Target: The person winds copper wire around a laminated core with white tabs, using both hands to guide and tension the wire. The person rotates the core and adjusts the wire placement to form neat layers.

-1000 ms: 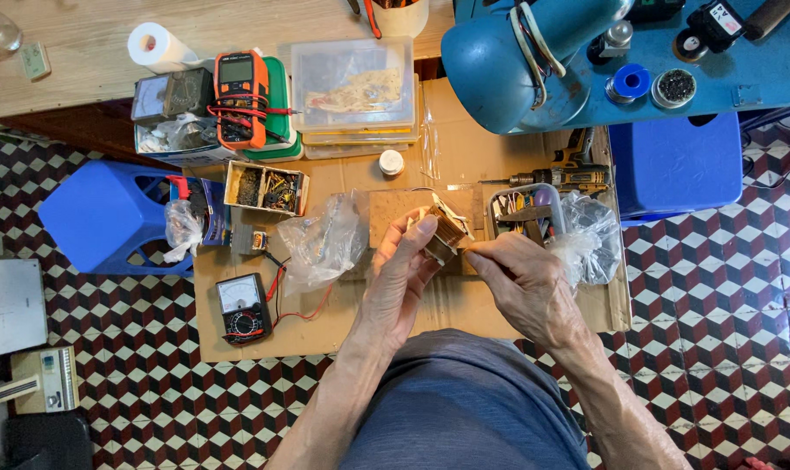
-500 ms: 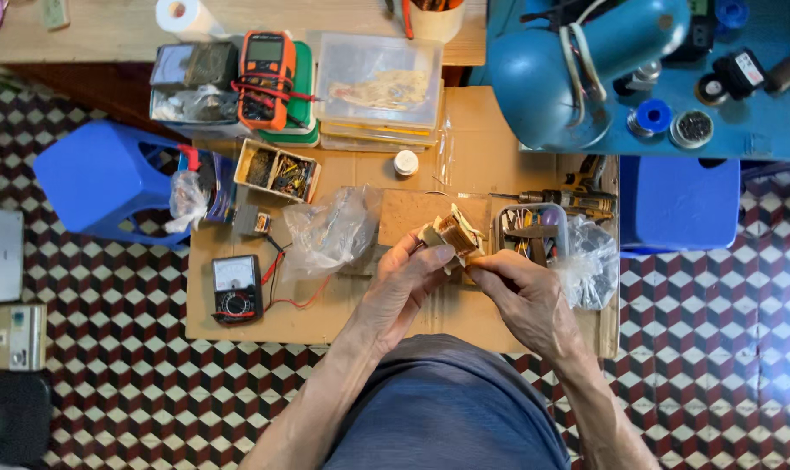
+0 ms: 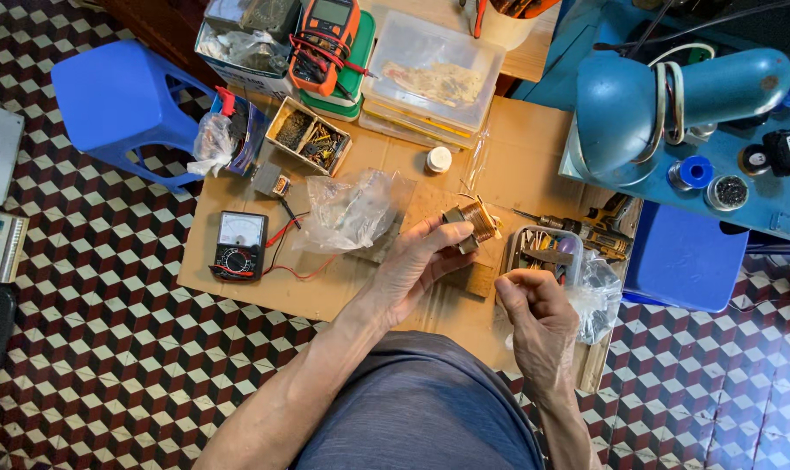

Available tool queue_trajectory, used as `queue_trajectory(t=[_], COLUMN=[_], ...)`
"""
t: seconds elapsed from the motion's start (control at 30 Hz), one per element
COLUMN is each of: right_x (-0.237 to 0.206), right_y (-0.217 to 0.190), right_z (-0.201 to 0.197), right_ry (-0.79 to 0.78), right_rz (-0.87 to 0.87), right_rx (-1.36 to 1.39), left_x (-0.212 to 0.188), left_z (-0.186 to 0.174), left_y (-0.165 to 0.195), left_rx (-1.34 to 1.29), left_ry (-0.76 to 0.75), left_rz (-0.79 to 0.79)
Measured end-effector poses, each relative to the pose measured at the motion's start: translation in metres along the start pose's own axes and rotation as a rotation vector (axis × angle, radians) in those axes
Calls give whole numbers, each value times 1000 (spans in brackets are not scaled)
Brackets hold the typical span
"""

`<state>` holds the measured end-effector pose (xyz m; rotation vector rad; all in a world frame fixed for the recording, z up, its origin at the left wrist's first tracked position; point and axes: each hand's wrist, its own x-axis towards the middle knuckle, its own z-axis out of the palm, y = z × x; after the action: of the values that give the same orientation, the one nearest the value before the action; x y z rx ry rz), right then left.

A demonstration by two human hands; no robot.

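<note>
So half a second ago you had both hands pinched on the little copper coil, and now your right hand [image 3: 538, 318] has let go and dropped toward the lower right, fingers curled on nothing I can see. Your left hand [image 3: 417, 265] alone grips the coil [image 3: 471, 222], held above the cardboard [image 3: 238, 296] mid-frame, beside the parts tub [image 3: 543, 252].

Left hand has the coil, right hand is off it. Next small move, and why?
Probably bring the right hand back up to the copper-wound coil. The left hand alone holds the coil over the cardboard sheet, while the right hand sits lower, fingers pinched together, apart from it. Whether it pinches a wire end cannot be told. A second grip would steady the coil.
</note>
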<state>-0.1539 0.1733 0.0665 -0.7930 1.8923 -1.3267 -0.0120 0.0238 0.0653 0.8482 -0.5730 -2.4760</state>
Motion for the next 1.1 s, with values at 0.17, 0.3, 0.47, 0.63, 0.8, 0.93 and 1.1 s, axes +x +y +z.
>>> queue_trajectory(t=[0.17,0.3,0.47,0.63,0.8,0.93,1.1], right_x=[3,5,11,18,20,22,33], right_y=[9,16,21,27,36,38,23], right_z=[3,3,3,1,-4,-6,-14], right_ry=[0,5,-25,-74,-97,-118,-121], right_rz=[-14,75,175,231,218,194,193], right_rx=[-4,45,215,395,424,453,276], left_x=[-1,-1,-1,-6,-13,-14,-21], left_z=[0,1,3,7,13,16,17], left_y=[-1,-2,-7,-7,-4,-4,-5], left_rx=[1,-8,-101,-99,54,108,253], left_ry=[37,56,58,-17,-122,-129,-102], left_rz=[-6,-31,-65,-60,-55,-62,-59])
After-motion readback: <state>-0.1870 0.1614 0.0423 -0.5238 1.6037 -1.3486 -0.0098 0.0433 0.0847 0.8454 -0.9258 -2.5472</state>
